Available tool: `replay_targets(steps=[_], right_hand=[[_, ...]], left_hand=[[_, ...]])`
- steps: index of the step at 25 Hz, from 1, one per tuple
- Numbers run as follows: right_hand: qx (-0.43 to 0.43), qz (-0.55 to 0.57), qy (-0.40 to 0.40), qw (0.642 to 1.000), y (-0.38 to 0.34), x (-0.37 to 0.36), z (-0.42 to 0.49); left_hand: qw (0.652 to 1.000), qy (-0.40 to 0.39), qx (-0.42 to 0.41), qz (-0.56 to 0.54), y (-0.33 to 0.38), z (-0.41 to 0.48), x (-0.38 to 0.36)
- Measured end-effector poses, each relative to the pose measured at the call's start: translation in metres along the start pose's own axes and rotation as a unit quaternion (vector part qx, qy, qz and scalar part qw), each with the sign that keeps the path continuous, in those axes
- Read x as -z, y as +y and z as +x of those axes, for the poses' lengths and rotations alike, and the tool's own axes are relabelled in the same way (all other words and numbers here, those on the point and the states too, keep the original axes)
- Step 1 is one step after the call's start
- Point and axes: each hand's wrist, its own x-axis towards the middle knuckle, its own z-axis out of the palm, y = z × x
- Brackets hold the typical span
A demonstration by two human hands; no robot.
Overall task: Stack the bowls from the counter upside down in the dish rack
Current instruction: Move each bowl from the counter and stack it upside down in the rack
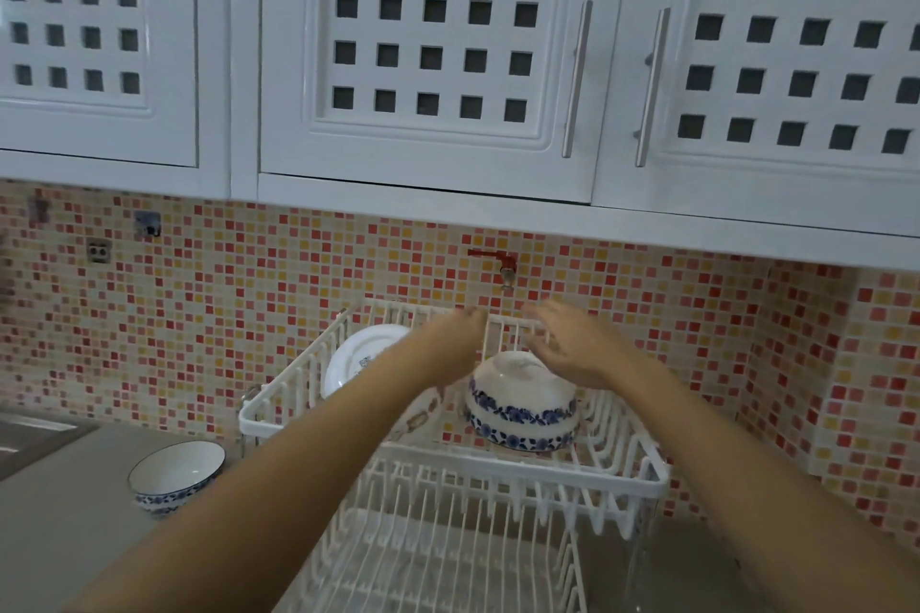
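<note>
Two white bowls with blue flower bands (520,406) sit stacked upside down in the upper tier of the white wire dish rack (522,465). Just above and to the right of the stack, my right hand (567,346) hovers with its fingers spread and nothing in it. My left hand (450,346) is to the left of the stack, fingers loosely apart, also holding nothing. Another bowl of the same pattern (174,475) stands upright on the grey counter (55,528) left of the rack.
A white plate (356,356) stands on edge at the back left of the upper tier. The rack's lower tier (438,558) holds nothing visible. A steel sink edge (30,433) lies far left. White wall cabinets (428,65) hang overhead, above a mosaic tile wall.
</note>
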Motion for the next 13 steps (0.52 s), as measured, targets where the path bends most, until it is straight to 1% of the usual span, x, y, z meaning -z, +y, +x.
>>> replay_targets(steps=[2,5,9,11,13], right_hand=[[0.013,0.015,0.05,0.999,-0.026,0.01,0.02],[0.058,0.032,0.085,0.994,-0.088,0.015,0.059],[0.099,0.043,0.082,0.991,-0.189,0.003,0.115],[0.099,0.049,0.07,0.991,-0.231,-0.01,0.143],[0.091,0.055,0.045,0.993,-0.273,-0.032,0.176]], left_hand=[[0.999,0.045,0.02,-0.007,-0.032,-0.008,0.021],[0.994,0.067,0.091,-0.008,-0.104,-0.033,0.036],[0.976,0.047,0.213,0.002,-0.21,-0.08,0.037],[0.966,0.029,0.257,0.001,-0.254,-0.099,0.037],[0.959,0.019,0.283,0.004,-0.305,-0.114,0.033]])
